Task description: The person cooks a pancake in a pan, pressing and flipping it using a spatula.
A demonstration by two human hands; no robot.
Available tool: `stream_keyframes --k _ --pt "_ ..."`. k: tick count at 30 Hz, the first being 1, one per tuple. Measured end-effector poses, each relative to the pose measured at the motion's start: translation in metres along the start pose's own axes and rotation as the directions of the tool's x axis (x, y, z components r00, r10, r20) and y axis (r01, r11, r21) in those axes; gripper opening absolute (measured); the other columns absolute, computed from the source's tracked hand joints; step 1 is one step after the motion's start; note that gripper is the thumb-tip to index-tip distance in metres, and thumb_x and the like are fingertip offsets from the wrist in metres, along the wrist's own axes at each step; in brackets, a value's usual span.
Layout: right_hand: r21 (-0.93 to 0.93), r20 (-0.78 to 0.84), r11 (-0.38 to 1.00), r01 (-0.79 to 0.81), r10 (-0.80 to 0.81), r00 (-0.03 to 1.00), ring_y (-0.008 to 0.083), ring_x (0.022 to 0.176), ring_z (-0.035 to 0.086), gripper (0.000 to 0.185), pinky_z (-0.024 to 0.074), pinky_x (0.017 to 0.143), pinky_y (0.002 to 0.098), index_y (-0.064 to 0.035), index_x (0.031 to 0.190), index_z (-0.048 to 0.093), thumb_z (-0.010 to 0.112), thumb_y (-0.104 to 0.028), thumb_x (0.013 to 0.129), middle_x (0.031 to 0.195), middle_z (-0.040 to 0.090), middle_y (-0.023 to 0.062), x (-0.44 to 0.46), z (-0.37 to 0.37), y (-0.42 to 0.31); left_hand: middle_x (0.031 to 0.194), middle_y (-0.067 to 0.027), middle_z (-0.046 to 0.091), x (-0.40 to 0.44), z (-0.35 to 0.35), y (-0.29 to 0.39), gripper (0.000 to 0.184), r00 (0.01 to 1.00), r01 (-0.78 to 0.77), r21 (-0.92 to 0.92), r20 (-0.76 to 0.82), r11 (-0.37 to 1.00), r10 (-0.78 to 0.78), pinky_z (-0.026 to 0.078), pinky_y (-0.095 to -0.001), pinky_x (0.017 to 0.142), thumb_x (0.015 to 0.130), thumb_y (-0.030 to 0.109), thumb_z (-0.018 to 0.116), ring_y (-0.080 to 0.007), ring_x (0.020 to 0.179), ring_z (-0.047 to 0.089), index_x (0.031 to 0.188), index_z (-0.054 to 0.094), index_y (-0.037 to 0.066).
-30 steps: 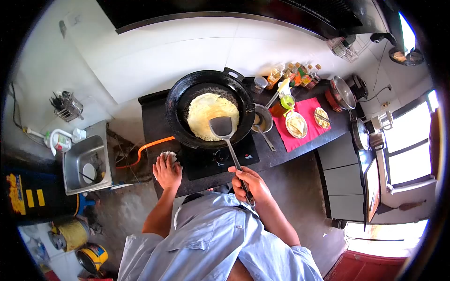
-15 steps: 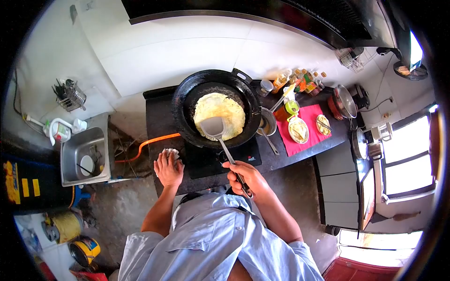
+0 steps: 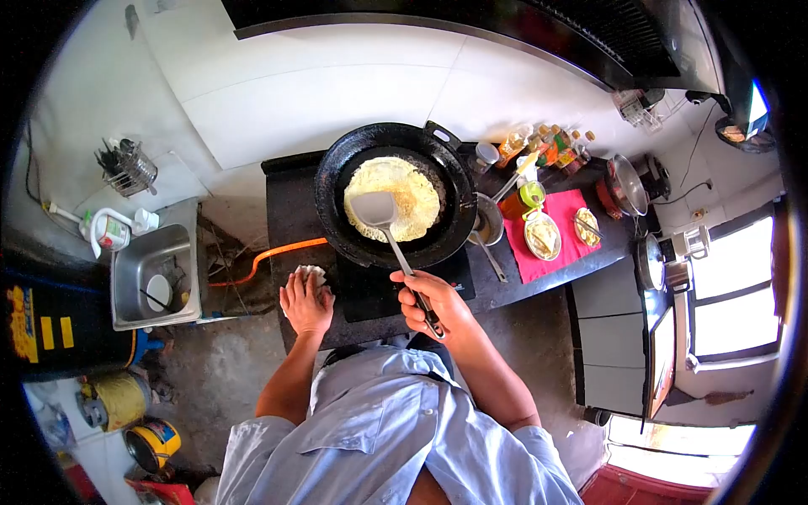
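My right hand (image 3: pixel 433 301) is wrapped round the dark handle of a spatula (image 3: pixel 374 209). Its broad metal blade lies over the left lower part of a round, pale yellow pancake (image 3: pixel 414 187) in a large black wok (image 3: pixel 459 198). My left hand (image 3: pixel 305 303) rests on the dark counter's front edge, left of the wok. Its fingers are stretched out over a crumpled white cloth (image 3: pixel 312 273), which shows beyond the fingertips.
Beside the wok stand a small pot (image 3: pixel 488 220) with a ladle, a green-lidded jar (image 3: pixel 530 195) and several bottles (image 3: pixel 560 147). Two food dishes sit on a red cloth (image 3: pixel 539 264). An orange hose (image 3: pixel 273 252) runs left toward a metal sink (image 3: pixel 156 252). A range hood (image 3: pixel 471 25) overhangs.
The spatula blade has moved slightly up and left across the pancake, with my right hand shifting the same way. My left hand stays on the cloth. The view has shifted slightly.
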State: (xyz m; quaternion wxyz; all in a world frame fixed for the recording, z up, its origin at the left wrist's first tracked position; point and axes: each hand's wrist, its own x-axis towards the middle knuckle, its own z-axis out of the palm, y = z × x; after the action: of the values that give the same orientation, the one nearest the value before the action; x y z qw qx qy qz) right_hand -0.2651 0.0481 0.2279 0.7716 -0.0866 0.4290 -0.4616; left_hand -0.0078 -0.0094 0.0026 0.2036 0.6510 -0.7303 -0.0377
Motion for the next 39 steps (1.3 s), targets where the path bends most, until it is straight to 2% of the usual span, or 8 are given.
stream_keyframes --k 3,8,15,18,23,31,34,39 --pt "0.042 0.063 0.999 0.029 -0.032 0.998 0.0123 0.056 0.051 0.027 0.0382 0.042 0.0285 -0.0057 0.129 0.06 0.057 -0.023 0.108 0.08 0.056 0.0037 -0.013 -0.008 -0.008 0.156 -0.0128 0.053 0.001 0.0 0.001 0.052 1.0 -0.007 0.004 -0.012 1.0 0.007 0.025 -0.0541 0.125 0.097 0.038 0.061 -0.0327 0.15 0.043 0.143 0.062 0.014" --pt "0.048 -0.057 0.993 0.11 -0.108 0.993 0.012 0.055 0.052 0.028 0.039 0.043 0.0279 -0.0055 0.13 0.058 0.056 -0.024 0.108 0.08 0.057 0.0032 -0.021 -0.027 -0.018 0.159 -0.0113 0.05 0.001 0.003 0.0 0.053 1.0 0.005 0.022 0.011 1.0 -0.005 0.024 -0.0537 0.126 0.097 0.039 0.061 -0.0317 0.152 0.04 0.145 0.061 0.015" --pt "0.134 -0.088 0.988 0.079 -0.068 0.994 0.0118 0.056 0.051 0.025 0.0392 0.044 0.0286 -0.0064 0.124 0.059 0.059 -0.025 0.107 0.079 0.057 0.0022 -0.025 -0.038 -0.015 0.161 -0.0098 0.048 0.001 0.001 0.001 0.056 0.997 0.028 0.033 0.067 0.999 -0.031 0.022 -0.0531 0.127 0.096 0.039 0.06 -0.0305 0.154 0.038 0.147 0.059 0.016" --pt "0.161 -0.092 0.983 0.089 -0.075 0.993 0.0125 0.056 0.05 0.025 0.0389 0.044 0.029 -0.0078 0.124 0.06 0.059 -0.026 0.107 0.079 0.056 0.0018 -0.03 -0.036 -0.007 0.159 -0.0099 0.05 0.0 0.006 -0.001 0.054 1.0 0.005 0.036 0.008 0.999 -0.005 0.024 -0.055 0.125 0.095 0.04 0.062 -0.0315 0.151 0.04 0.144 0.061 0.017" --pt "0.198 -0.112 0.975 0.101 -0.08 0.99 0.0107 0.06 0.048 0.026 0.037 0.046 0.0263 -0.0077 0.127 0.061 0.058 -0.024 0.107 0.082 0.054 0.0021 -0.043 -0.026 0.003 0.16 -0.0104 0.049 0.0 0.005 -0.001 0.055 1.0 0.007 0.049 0.021 0.999 -0.008 0.024 -0.0535 0.126 0.095 0.038 0.062 -0.0311 0.152 0.04 0.146 0.06 0.017" --pt "0.088 -0.116 0.987 0.133 -0.123 0.986 0.0125 0.058 0.051 0.026 0.0395 0.045 0.029 -0.006 0.128 0.058 0.056 -0.024 0.109 0.081 0.055 0.0027 -0.06 -0.019 0.008 0.158 -0.011 0.051 -0.001 0.008 -0.002 0.053 1.0 -0.003 0.047 -0.01 0.999 0.003 0.026 -0.0537 0.125 0.095 0.037 0.063 -0.032 0.151 0.041 0.144 0.061 0.016" --pt "0.079 -0.116 0.99 0.115 -0.106 0.988 0.0109 0.056 0.047 0.028 0.037 0.043 0.0267 -0.0039 0.131 0.058 0.054 -0.021 0.109 0.083 0.053 0.0037 -0.067 -0.014 0.011 0.158 -0.011 0.051 -0.001 0.007 -0.001 0.053 1.0 0.003 0.044 -0.015 0.999 -0.002 0.025 -0.0538 0.125 0.095 0.038 0.062 -0.032 0.151 0.041 0.143 0.062 0.016" --pt "0.083 -0.07 0.994 0.067 -0.061 0.996 0.0107 0.056 0.048 0.029 0.0372 0.042 0.0263 -0.0034 0.131 0.058 0.054 -0.022 0.109 0.082 0.052 0.0042 -0.073 -0.016 0.014 0.158 -0.0111 0.051 -0.001 0.01 -0.002 0.053 1.0 -0.001 0.04 -0.021 0.999 0.001 0.025 -0.0536 0.125 0.095 0.037 0.062 -0.0321 0.151 0.041 0.142 0.062 0.014"
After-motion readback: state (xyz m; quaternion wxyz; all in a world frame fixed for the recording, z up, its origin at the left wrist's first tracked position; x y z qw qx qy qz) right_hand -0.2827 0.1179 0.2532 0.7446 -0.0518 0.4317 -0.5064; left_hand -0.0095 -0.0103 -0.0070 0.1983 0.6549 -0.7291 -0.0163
